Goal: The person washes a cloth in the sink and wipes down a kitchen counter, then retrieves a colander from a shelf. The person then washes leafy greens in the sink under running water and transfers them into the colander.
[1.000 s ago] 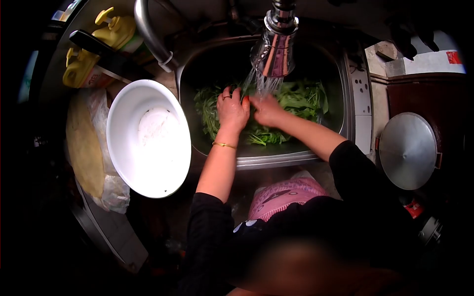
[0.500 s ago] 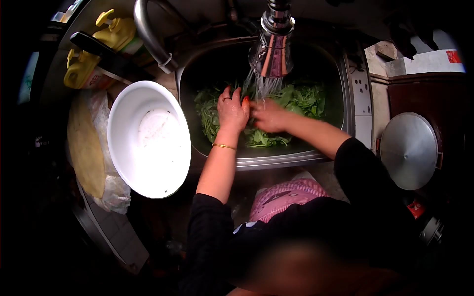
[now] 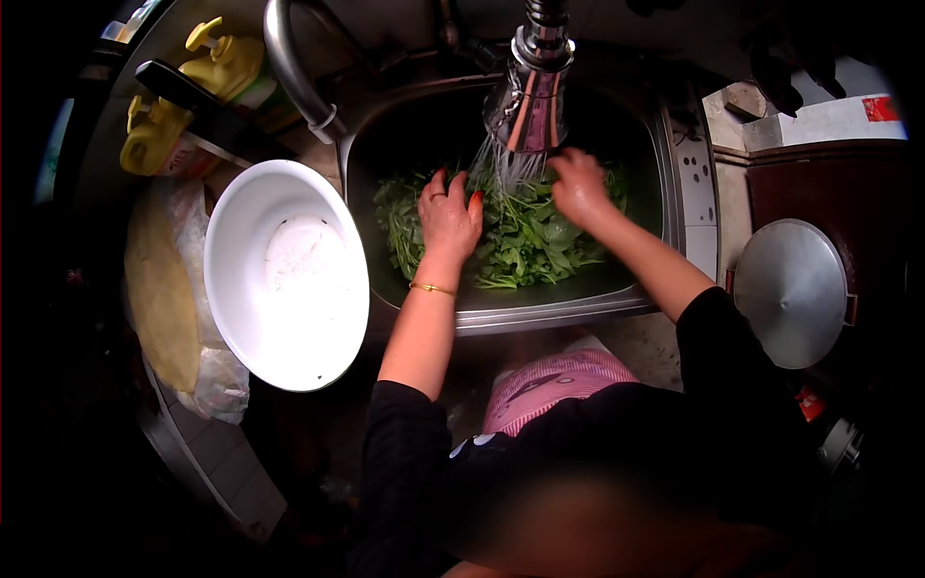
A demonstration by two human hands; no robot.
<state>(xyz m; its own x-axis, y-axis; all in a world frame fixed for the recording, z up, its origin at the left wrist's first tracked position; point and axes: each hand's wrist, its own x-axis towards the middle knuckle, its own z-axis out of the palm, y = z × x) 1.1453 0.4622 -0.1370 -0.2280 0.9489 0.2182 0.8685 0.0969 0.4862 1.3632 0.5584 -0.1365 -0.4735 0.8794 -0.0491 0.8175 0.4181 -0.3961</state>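
Observation:
Leafy greens [image 3: 540, 241] lie spread across the bottom of the metal sink [image 3: 559, 316]. Water pours onto them from the spray head [image 3: 528, 116] of a faucet. My left hand [image 3: 450, 220] rests on the left part of the greens, its fingers apart and no stems visible in its grasp. Over the right part, close beside the falling water, is my right hand [image 3: 580, 190]. Its fingers are bent and partly blurred, so whether they grip any leaves cannot be made out.
A white basin [image 3: 289, 337] with dark specks inside stands left of the sink. Behind it are yellow pump bottles [image 3: 226, 63] and a curved metal spout [image 3: 284, 48]. A round board [image 3: 159, 279] in plastic leans at far left. On the right sits a round metal lid [image 3: 792, 294].
My right hand has moved right and away from my left hand, exposing more greens in the middle. My left hand stays nearly in place with its fingers a little more spread. Water keeps running.

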